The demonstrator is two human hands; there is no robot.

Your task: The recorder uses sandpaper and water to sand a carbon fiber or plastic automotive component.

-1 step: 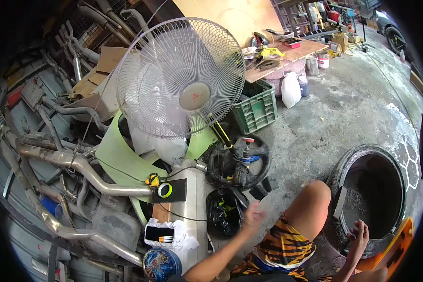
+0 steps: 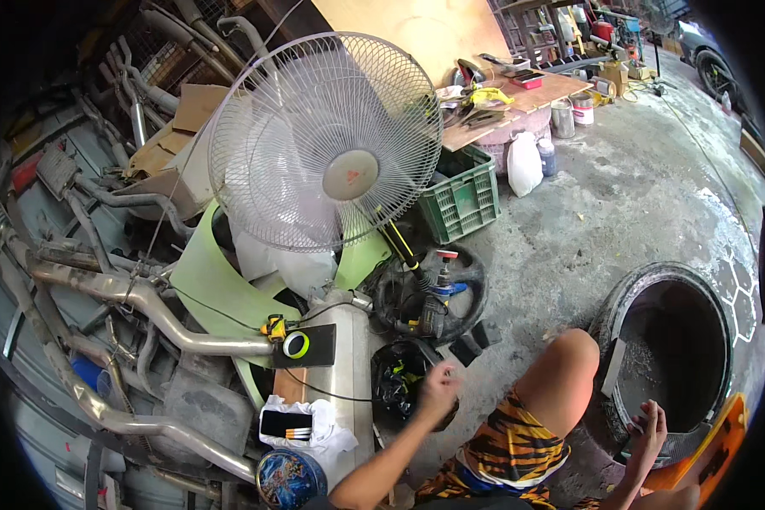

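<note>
left hand point(image 2: 439, 389) near black bin point(image 2: 423, 350), right hand point(image 2: 648, 431) near tire point(image 2: 616, 308)

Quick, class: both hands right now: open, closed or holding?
Left hand: curled by the black bin; blurred, so any grip cannot be told.
Right hand: loosely curled near the tyre; grip cannot be told.

Left fingers point(image 2: 444, 372) curl; right fingers point(image 2: 653, 413) bend loosely.

Grey caged fan point(image 2: 342, 168), green plastic crate point(image 2: 462, 206), bent metal pipes point(image 2: 155, 308), white bag point(image 2: 525, 165) beside a blue container point(image 2: 546, 160)
</note>
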